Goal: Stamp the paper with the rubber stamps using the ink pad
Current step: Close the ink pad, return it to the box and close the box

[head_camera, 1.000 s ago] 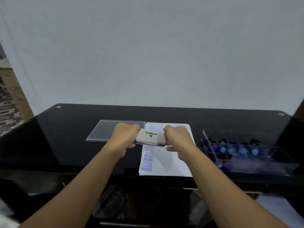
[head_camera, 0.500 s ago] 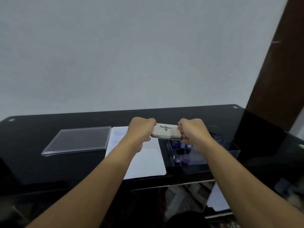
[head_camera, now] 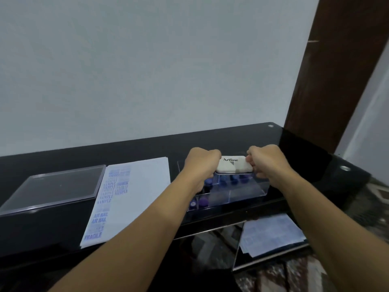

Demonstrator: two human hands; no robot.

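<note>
Black glass table (head_camera: 147,148) first, wide and glossy. White paper (head_camera: 143,192) lying flat at nine o'clock of the hands, blue marks down its left strip; thin, limp, likely to slide on glass. Clear tray (head_camera: 248,192) of purple-capped rubber stamps (head_camera: 231,179) at three o'clock of the paper. Above the tray, closed ink pad (head_camera: 233,164), with left hand (head_camera: 201,163) and right hand (head_camera: 266,161) each curled round a short end. Probably light, rigid, smooth-cased; best taken by the edges, lid prised at the seam.
</note>
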